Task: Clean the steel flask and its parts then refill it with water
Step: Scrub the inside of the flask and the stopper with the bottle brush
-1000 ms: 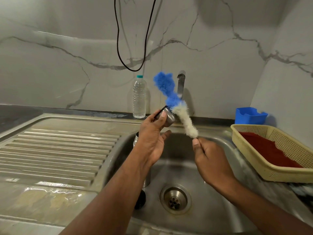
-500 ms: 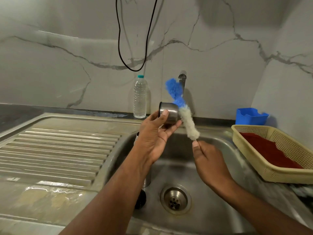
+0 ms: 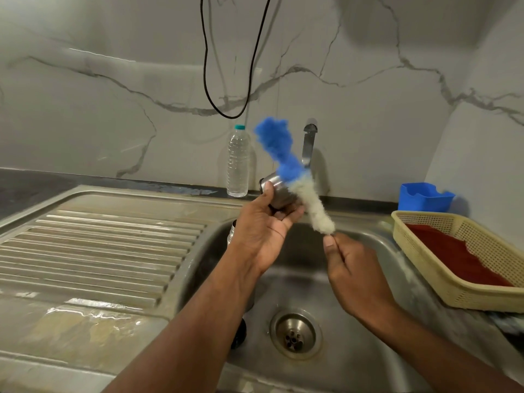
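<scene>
Left hand (image 3: 262, 228) fingers curl round one steel cup (image 3: 276, 191); right hand (image 3: 350, 268) pinches one blue-white brush (image 3: 295, 177) by its lower end, both above the sink (image 3: 368, 350). Flask body (image 3: 233, 231) stands in the sink, hidden behind the left forearm. Behind the sink: one tap (image 3: 308, 146), one water bottle (image 3: 237, 163). Right of it: one basket (image 3: 465, 290), one blue tub (image 3: 424, 197).

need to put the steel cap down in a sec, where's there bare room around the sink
The ribbed drainboard left of the basin is bare, though wet along its front edge. The basin floor right of the drain is free too. It is crowded at the basin's left wall, where the flask stands behind the left hand, and on the right, where the basket sits.
</scene>
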{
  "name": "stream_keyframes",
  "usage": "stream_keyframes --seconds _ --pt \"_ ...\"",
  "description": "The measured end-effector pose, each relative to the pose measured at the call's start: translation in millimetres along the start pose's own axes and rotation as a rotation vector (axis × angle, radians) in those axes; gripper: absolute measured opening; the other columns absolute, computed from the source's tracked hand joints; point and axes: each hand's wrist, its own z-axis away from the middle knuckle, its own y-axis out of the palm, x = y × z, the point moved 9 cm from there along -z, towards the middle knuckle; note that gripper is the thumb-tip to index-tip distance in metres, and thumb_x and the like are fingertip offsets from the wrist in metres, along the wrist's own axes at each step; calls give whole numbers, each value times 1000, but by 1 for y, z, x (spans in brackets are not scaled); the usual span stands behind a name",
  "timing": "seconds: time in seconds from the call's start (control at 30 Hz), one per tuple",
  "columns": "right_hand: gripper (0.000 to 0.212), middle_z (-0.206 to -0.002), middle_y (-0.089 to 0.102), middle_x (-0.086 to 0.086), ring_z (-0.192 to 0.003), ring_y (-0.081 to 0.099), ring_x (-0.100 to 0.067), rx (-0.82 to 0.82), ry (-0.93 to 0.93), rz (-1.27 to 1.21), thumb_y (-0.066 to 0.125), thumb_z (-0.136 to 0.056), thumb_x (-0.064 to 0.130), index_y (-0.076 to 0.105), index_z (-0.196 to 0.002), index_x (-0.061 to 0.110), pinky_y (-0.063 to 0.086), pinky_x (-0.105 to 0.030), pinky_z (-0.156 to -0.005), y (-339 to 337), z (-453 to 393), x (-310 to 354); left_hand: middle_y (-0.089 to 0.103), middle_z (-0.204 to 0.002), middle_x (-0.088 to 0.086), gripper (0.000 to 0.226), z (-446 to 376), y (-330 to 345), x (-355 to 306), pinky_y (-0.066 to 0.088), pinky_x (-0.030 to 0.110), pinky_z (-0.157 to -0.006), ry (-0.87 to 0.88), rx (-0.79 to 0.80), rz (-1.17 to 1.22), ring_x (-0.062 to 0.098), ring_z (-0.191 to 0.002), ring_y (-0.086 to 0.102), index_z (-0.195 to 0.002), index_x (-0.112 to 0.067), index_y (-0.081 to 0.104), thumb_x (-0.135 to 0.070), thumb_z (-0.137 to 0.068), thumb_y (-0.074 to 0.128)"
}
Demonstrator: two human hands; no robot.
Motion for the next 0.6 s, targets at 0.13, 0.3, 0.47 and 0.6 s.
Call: stream_keyframes --seconds 0.13,0.3,0.47,0.6 --pt "38 -61 52 6 -55 51 -10 16 78 -26 42 -109 30 51 -72 28 39 -31 -53 -1 -3 -7 73 -123 21 41 0 -2 6 45 57 -115 -35 7 7 38 -122 67 -135 -1 59 -31 -108 50" --pt "36 -58 51 6 -53 52 -10 0 -6 8 41 -106 36 49 -71 32 43 -38 -50 -2 -1 2 74 -124 15 37 3 1 6 57 53 -99 -38 61 -61 28 -114 72 -130 -8 65 -34 -108 50" --pt "39 -59 49 8 -56 53 -1 -17 21 -25 43 -109 29 49 -70 30 36 -18 -48 -11 -5 -1 71 -128 20 47 5 2 -4 59 46 -96 24 50 -168 28 -116 71 -129 -3 63 -20 -86 72" --pt "40 -57 48 7 -51 47 -9 9 5 18 45 -108 30 48 -68 29 39 -31 -52 -11 -9 -2 75 -105 11 50 2 -10 -21 55 29 -74 98 -25 -191 20 -91 72 -119 -8 68 -15 -71 81"
